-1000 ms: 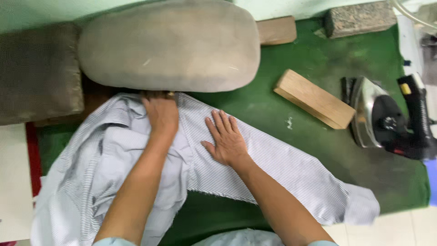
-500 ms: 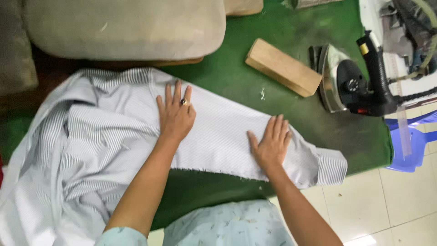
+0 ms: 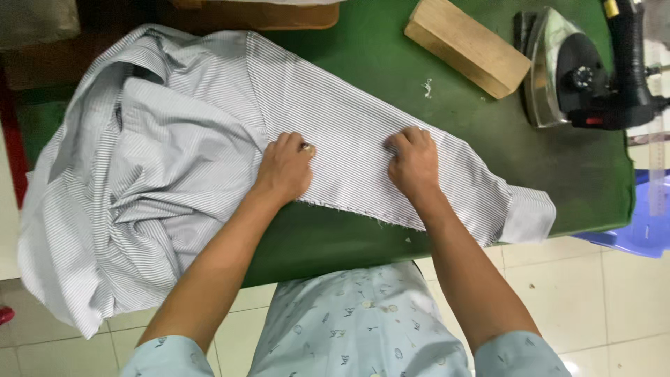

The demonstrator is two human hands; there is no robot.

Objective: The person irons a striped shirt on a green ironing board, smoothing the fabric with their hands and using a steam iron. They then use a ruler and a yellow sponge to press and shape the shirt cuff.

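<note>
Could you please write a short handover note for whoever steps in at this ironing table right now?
Left hand: fingers curled, pressing on the striped shirt near where the sleeve joins the body.
Right hand: fingers curled, pressing on the sleeve further toward the cuff.
The sleeve lies spread flat across the green table, cuff at the near right edge; the shirt body is bunched at the left, partly hanging over the edge.
The iron sits at the far right, untouched, with a wooden block beside it.
Done: sleeve laid out. Left: the sleeve is not yet ironed; the body is rumpled.
</note>
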